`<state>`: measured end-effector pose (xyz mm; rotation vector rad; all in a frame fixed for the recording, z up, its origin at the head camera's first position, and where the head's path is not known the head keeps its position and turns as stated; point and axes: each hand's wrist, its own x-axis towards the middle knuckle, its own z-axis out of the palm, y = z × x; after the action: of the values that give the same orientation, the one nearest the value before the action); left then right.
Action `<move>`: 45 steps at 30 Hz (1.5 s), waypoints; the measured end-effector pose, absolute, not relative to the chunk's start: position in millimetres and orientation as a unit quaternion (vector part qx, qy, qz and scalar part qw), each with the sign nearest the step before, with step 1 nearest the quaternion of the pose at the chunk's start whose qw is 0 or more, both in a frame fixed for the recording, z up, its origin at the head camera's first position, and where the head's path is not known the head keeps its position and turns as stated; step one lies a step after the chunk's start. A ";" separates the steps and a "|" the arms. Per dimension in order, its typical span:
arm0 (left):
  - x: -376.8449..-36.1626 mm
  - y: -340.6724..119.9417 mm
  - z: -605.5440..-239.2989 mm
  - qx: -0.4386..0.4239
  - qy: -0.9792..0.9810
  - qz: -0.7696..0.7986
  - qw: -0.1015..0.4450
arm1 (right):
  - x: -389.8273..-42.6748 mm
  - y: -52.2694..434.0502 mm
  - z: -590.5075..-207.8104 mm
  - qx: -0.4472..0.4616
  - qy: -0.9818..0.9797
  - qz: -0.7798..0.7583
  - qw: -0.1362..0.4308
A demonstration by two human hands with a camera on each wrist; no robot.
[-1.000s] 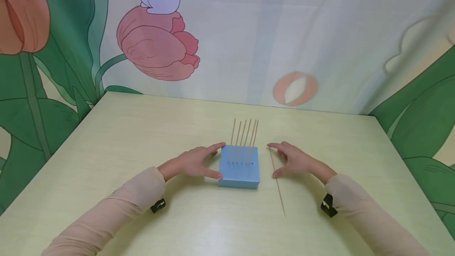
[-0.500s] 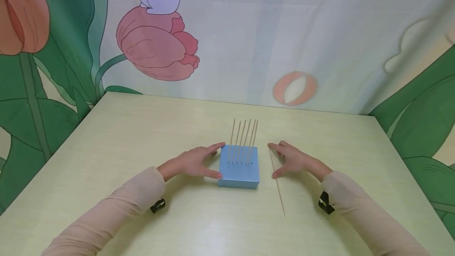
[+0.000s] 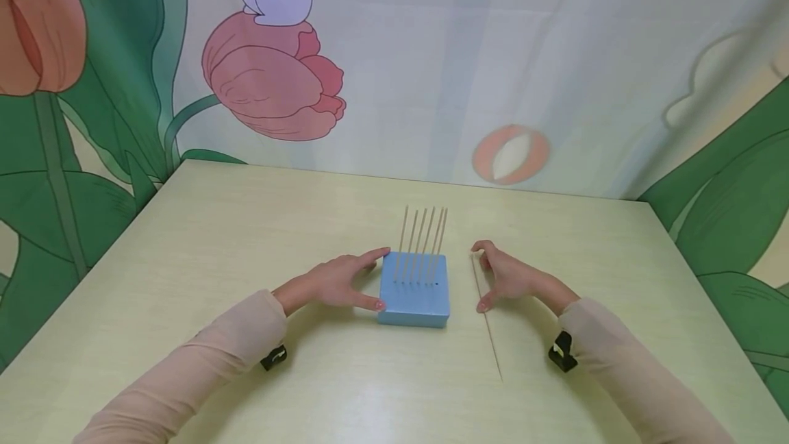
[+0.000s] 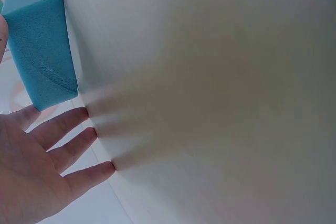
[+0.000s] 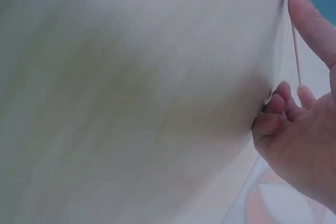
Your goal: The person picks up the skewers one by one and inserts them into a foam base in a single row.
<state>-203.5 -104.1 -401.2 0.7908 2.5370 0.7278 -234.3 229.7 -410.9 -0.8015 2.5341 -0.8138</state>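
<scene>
Here the left hand (image 3: 335,283) lies spread against the blue foam block (image 3: 414,293) from the nine o'clock side — thumb on the near corner, forefinger on the far one, fingers straight and holding nothing, which looks like a way of keeping the block from sliding. A row of thin wooden sticks (image 3: 422,238) stands upright in the block's far half. At the block's three o'clock, just beside it but apart, one more loose stick (image 3: 489,327) lies flat on the pale table (image 3: 246,238), running from twelve towards six. The right hand (image 3: 507,278) sits over the far end of that stick with fingers curling in and thumb lowered; the right wrist view shows the stick (image 5: 295,40) running along a fingertip (image 5: 310,17). Whether the grip has closed on it, I cannot tell — it seems a pinch just forming.
</scene>
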 end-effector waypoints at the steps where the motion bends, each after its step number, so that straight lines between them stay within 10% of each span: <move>1: -203.6 -104.0 -401.2 0.282 0.903 0.260 0.193 | -233.8 231.0 -410.5 -0.288 0.892 -0.299 0.179; 15: -203.7 -104.0 -401.2 0.284 0.904 0.255 0.190 | -225.7 247.1 -398.4 -0.218 0.801 -0.501 0.246; 45: -204.0 -104.7 -402.4 0.288 0.903 0.260 0.183 | -192.1 212.9 -325.0 -0.265 0.795 -0.532 -0.125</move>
<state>-204.0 -104.7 -402.4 0.8112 2.5480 0.7345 -192.1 212.9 -325.0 -0.9044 2.7172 -1.8180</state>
